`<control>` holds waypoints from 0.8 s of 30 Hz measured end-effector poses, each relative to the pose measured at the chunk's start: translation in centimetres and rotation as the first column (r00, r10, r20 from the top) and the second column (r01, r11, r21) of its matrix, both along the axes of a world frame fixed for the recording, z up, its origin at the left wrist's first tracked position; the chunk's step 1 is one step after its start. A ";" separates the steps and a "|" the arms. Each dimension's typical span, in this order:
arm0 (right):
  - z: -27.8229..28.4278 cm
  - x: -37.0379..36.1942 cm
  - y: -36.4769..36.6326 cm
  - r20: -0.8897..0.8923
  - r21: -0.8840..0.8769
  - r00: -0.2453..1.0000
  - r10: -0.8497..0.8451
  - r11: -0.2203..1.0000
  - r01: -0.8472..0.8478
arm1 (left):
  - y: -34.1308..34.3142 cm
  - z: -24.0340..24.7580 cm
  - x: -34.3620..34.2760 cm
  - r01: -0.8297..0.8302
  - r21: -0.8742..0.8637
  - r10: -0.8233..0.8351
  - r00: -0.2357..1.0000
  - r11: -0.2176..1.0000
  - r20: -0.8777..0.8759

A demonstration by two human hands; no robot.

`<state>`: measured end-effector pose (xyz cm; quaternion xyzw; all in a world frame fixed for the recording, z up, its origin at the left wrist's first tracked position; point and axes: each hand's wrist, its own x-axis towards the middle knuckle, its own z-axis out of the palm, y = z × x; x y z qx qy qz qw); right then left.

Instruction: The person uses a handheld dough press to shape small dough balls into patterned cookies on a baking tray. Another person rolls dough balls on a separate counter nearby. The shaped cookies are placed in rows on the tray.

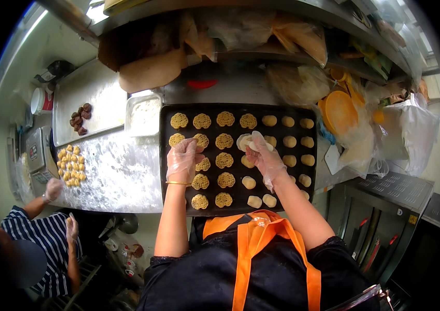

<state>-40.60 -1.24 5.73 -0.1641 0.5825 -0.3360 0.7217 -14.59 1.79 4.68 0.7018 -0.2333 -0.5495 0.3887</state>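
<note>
A dark baking tray (238,199) lies in front of me. Flattened, patterned dough pieces (225,119) fill its left part, and plain rounded dough lumps (289,141) its right part. Both my hands wear clear plastic gloves. My left hand (182,157) hovers over the left columns, its fingers curled together beside a patterned piece; whatever they may hold is hidden. My right hand (266,158) grips a pale round mould (244,141) above the tray's middle, thumb and fingers around it. The mould's underside does not show.
Left of me lie a floured worktop (121,173), a white pan of flour (143,116), a metal tray (103,85) with dark filling balls (80,119), yellow dough balls (71,166) and a scale (41,155). A co-worker (44,249) stands there. Orange bowls (340,113) sit right.
</note>
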 end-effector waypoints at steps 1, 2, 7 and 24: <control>0.0 0.0 -0.1 -0.009 -0.010 1.000 0.018 1.000 -0.018 | 0.0 -0.1 0.1 0.001 0.006 -0.001 1.000 1.000 -0.007; -0.1 0.1 -0.1 -0.018 -0.019 0.999 0.035 0.999 -0.035 | -0.1 -0.1 0.2 0.004 0.013 -0.003 1.000 1.000 -0.015; -0.4 0.5 -2.3 -0.153 0.037 0.979 0.133 0.991 -0.128 | -0.5 0.0 -0.4 0.065 -0.017 -0.066 0.997 0.998 -0.043; -1.1 -2.1 -4.6 -0.421 0.233 0.755 0.503 0.864 -0.446 | -6.1 -1.7 -10.1 0.794 -0.047 -0.620 0.509 0.606 0.597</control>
